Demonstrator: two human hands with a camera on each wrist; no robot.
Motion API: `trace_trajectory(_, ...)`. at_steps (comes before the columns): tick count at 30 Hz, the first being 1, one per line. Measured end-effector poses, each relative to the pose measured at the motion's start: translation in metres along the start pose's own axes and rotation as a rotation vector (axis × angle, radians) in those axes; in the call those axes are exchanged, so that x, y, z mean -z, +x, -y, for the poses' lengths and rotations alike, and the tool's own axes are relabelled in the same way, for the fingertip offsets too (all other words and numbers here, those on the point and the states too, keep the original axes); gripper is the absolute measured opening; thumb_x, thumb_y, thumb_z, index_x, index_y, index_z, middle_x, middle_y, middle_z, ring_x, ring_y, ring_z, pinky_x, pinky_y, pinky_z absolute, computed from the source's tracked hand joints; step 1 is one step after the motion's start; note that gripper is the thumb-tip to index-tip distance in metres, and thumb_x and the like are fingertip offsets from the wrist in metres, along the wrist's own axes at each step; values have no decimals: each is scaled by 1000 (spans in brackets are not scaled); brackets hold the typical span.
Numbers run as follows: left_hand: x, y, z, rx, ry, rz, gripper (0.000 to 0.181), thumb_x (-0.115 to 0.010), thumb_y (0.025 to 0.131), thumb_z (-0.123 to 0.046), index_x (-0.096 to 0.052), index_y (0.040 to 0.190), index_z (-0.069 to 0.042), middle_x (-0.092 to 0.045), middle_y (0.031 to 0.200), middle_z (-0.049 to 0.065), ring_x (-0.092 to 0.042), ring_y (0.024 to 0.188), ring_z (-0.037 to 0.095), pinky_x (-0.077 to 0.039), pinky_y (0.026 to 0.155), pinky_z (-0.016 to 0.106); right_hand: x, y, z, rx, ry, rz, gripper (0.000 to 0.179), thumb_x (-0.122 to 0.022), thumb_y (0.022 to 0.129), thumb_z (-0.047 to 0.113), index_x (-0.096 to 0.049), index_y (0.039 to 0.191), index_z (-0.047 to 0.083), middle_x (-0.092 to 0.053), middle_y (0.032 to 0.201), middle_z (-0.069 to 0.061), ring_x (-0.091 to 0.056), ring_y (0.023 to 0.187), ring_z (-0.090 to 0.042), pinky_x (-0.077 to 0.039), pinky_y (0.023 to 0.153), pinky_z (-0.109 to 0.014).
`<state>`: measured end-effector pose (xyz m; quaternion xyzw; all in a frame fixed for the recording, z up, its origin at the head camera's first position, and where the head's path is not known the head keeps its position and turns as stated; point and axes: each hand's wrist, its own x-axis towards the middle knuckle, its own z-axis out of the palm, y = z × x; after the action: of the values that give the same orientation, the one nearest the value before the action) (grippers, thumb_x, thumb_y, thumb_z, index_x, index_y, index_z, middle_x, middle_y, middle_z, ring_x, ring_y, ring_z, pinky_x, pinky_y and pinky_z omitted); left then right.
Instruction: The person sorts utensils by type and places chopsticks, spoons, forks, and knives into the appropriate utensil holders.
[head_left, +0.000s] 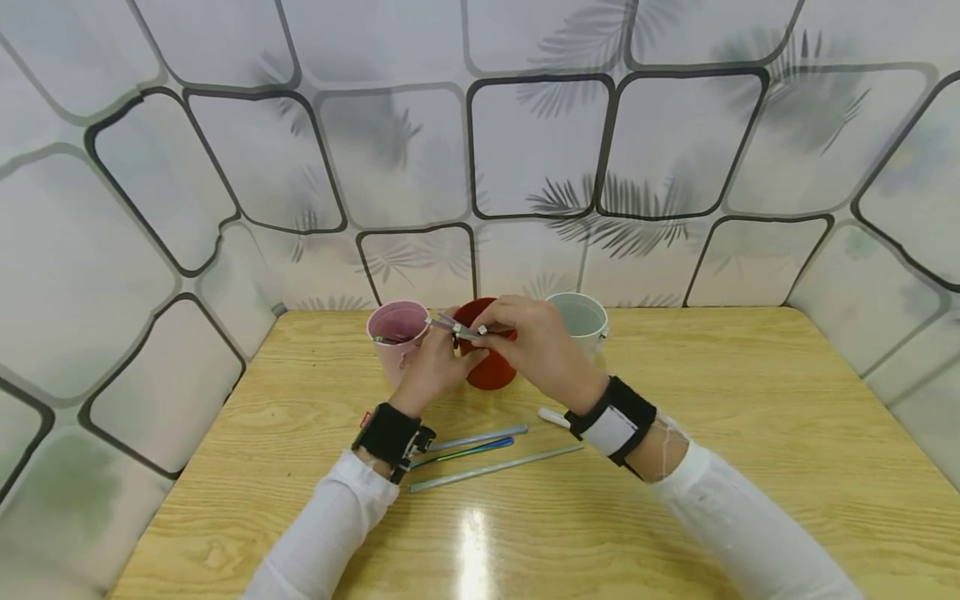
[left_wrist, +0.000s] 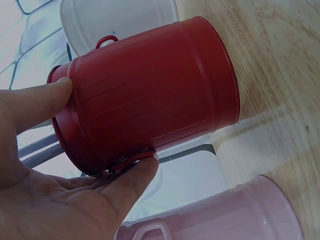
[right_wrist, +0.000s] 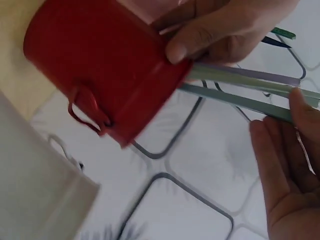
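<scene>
My left hand (head_left: 435,364) grips the small red bucket (head_left: 491,372) at its rim, the thumb on the outer wall in the left wrist view. Several slim sticks (head_left: 444,323) stand out of the bucket's mouth. In the right wrist view they look grey-purple and pale green. My right hand (head_left: 543,350) is over the mouth. Its thumb and fingers pinch the end of a grey-green stick (right_wrist: 235,101), whose lower end is hidden inside the bucket. The bucket's small looped handle (right_wrist: 87,112) shows on its side.
To the left stands a pink bucket (head_left: 390,354) with some sticks in it; a whitish bucket (head_left: 592,335) is to the right. Several slim sticks (head_left: 495,469) lie on the wooden table (head_left: 247,450) before the hands. A white object (head_left: 552,417) is partly hidden by the right wrist.
</scene>
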<state>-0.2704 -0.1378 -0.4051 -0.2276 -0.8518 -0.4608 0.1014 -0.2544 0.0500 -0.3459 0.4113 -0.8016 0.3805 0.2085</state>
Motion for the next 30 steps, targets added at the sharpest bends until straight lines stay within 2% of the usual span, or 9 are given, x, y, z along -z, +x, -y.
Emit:
trace_trajectory(4, -1, 0, 1, -9, 14, 0, 52, -76, 94, -7, -51, 139, 2, -60, 131, 19, -62, 112, 32, -54, 94, 48, -8, 0, -6, 19, 87, -61, 18, -84, 82, -2, -79, 96, 8, -74, 97, -2, -70, 91, -14, -59, 81, -31)
trace_trajectory(7, -1, 0, 1, -10, 10, 7, 52, -76, 94, -8, -51, 139, 1, -60, 132, 17, -62, 115, 29, -54, 96, 45, -12, -2, -9, -4, 183, -89, 20, -84, 82, -3, -78, 97, 8, -74, 97, -2, -71, 91, -14, -61, 81, -32)
trace_trajectory(10, -1, 1, 1, -12, -2, 6, 49, -75, 95, -8, -53, 138, 1, -61, 130, 16, -62, 110, 29, -54, 92, 46, -17, -3, -12, -46, 277, -118, 21, -83, 81, -6, -77, 97, 7, -74, 96, -1, -72, 88, -14, -62, 79, -33)
trace_trajectory(15, -1, 1, 0, -1, 7, -9, 50, -76, 94, -7, -52, 136, 5, -63, 126, 19, -61, 103, 30, -55, 87, 48, -22, -7, -14, -79, 368, -176, 19, -84, 80, -7, -80, 95, 4, -76, 94, -4, -74, 85, -18, -62, 77, -31)
trace_trajectory(20, 0, 0, 0, 14, 16, -16, 53, -76, 93, -7, -50, 137, 6, -63, 125, 20, -58, 98, 32, -53, 83, 50, -25, -8, -15, -79, 389, -215, 20, -85, 78, -7, -82, 95, 3, -78, 93, -7, -75, 84, -21, -62, 75, -30)
trace_trajectory(25, -1, 0, 0, 29, -9, -9, 53, -76, 94, -8, -50, 139, 5, -63, 130, 20, -62, 109, 30, -56, 92, 47, -26, -7, -15, -78, 390, -207, 19, -85, 79, -6, -81, 95, 3, -77, 94, -8, -75, 85, -21, -62, 76, -30)
trace_trajectory(30, -1, 0, -1, -13, -13, -4, 50, -74, 95, -7, -52, 138, 4, -63, 124, 19, -61, 100, 32, -56, 85, 49, -21, -9, -15, -88, 359, -163, 23, -85, 80, -4, -80, 102, 2, -77, 100, -8, -75, 90, -20, -62, 80, -39)
